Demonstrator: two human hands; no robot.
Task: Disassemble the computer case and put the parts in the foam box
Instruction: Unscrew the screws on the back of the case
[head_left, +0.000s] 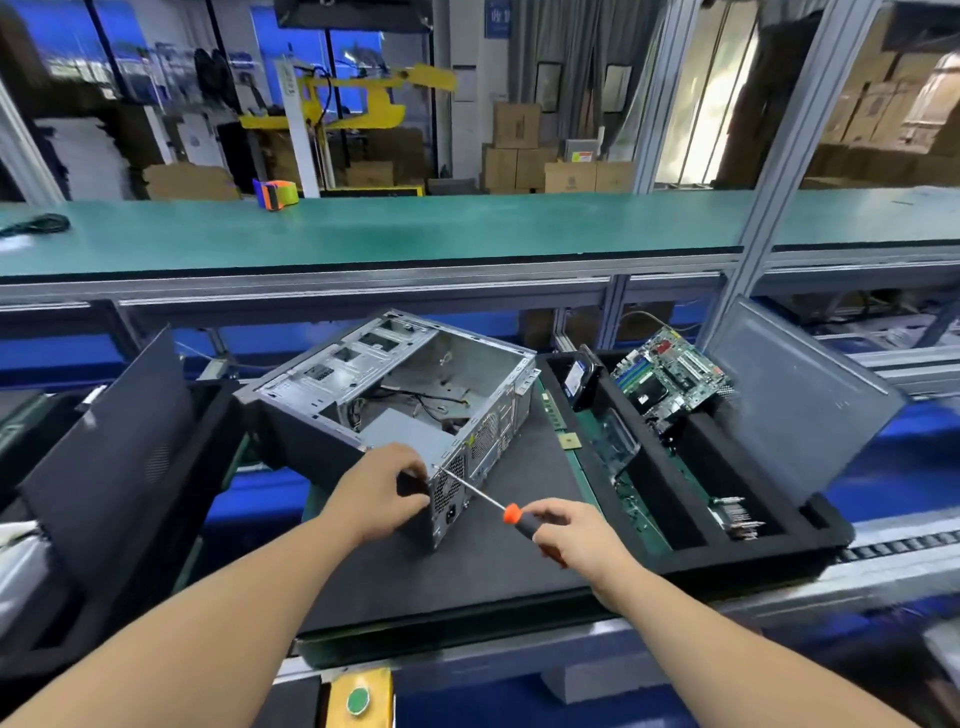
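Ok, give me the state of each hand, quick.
Left hand: fingers curled round the near corner of the grey metal computer case.
Right hand: gripping the orange-and-black-handled screwdriver, tip at the case.

Lighting: bright and even, cast from overhead; strong daylight is admitted through a window (701, 88) at upper right, where detail is washed out. Shadows: soft and short, noted under the computer case (395, 400) and beneath both forearms on the black mat (519, 483). Glare: a pale sheen is seen on the green bench top (415, 228) and on the grey panel (800, 395) at right. Distortion: wide-angle bending is evident, with the metal posts (779, 156) leaning and the bench edges curved toward the corners. Sharpness: the centre is rendered fairly crisp; smearing is found at the left and lower right edges, and the background cardboard boxes (519, 150) are soft.
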